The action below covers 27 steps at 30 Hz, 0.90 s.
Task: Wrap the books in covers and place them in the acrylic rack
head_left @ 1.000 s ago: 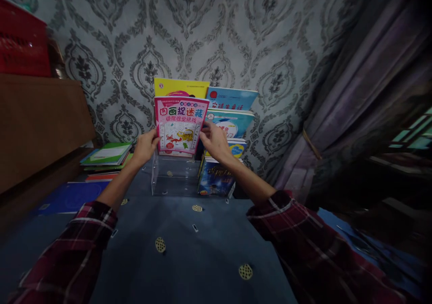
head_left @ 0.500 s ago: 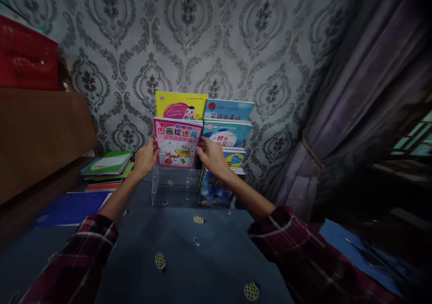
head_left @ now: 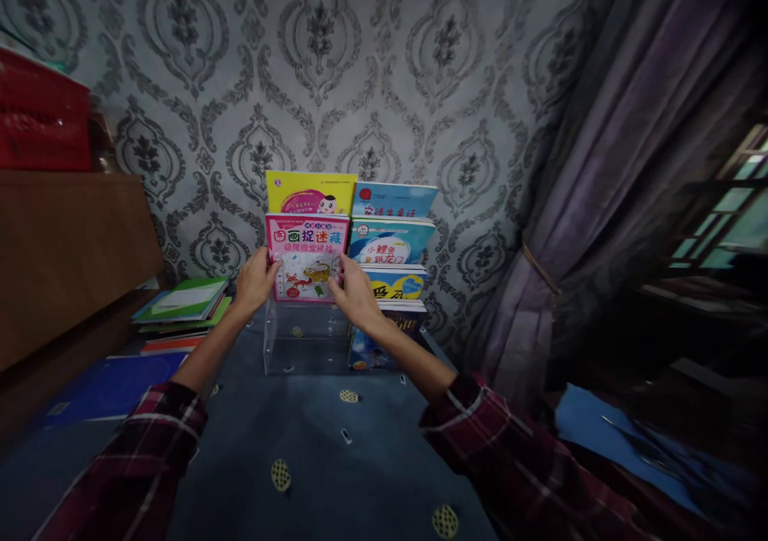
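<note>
A pink picture book [head_left: 308, 241] stands upright in a clear acrylic book rack [head_left: 306, 358], in front of a yellow book [head_left: 309, 185]. My left hand [head_left: 255, 281] grips the pink book's left edge, thumb at the front. At its right side, my right hand [head_left: 358, 291] closes on the edge, with the thumb lying across the front cover. Beside it, the rack's right half holds several books in tiers: a blue one [head_left: 396, 198], a teal one [head_left: 393, 241], a yellow-and-blue one [head_left: 403, 283] and a dark blue one [head_left: 372, 349], partly hidden by my right arm.
A stack of books [head_left: 186, 299] and a blue book [head_left: 114, 385] lie on the left of the dark patterned tablecloth [head_left: 324, 461]. Further left, a red basket [head_left: 42, 117] sits on a brown box [head_left: 72, 245]. A curtain [head_left: 540, 229] hangs at the right.
My right hand has shifted left, its thumb now further over the pink book's cover. The left hand keeps its place at the left edge. The whole view has moved slightly.
</note>
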### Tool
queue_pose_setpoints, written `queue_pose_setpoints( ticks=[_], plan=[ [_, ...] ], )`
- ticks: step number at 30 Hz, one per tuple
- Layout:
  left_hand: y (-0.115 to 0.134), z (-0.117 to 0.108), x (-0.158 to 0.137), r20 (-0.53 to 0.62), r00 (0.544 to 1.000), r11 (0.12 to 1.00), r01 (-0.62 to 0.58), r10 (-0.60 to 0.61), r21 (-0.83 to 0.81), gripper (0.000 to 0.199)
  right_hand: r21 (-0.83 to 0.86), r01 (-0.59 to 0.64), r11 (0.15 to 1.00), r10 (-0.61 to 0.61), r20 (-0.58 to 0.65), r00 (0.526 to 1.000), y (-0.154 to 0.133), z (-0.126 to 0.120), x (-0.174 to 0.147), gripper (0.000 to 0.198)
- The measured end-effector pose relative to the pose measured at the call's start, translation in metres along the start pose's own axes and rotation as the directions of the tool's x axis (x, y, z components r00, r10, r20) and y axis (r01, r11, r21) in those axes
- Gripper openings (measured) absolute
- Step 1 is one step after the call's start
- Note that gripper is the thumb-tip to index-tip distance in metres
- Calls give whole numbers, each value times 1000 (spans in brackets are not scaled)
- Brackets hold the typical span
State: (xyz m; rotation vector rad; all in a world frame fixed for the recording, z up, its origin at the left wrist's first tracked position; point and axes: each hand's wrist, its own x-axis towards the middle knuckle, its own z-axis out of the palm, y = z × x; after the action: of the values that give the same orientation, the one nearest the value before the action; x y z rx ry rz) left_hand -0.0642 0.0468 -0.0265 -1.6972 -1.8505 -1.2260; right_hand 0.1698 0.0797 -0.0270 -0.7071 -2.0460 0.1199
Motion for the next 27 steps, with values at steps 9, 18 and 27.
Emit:
queue_pose_setpoints(
  ticks=[9, 18, 27],
  plan=[
    [0, 2, 4, 20, 1000, 999, 5, -6, 39, 10, 18, 3, 1000, -3, 52, 999, 6, 27, -9, 59],
    [11, -1, 0, 61, 998, 980, 4, -16, 201, 19, 9, 21, 1000, -23, 160, 987, 16, 41, -19, 54],
    [10, 4, -1, 15, 998, 992, 56, -58, 115, 19, -6, 30, 1000, -28, 163, 986, 18, 43, -19, 50]
  ],
)
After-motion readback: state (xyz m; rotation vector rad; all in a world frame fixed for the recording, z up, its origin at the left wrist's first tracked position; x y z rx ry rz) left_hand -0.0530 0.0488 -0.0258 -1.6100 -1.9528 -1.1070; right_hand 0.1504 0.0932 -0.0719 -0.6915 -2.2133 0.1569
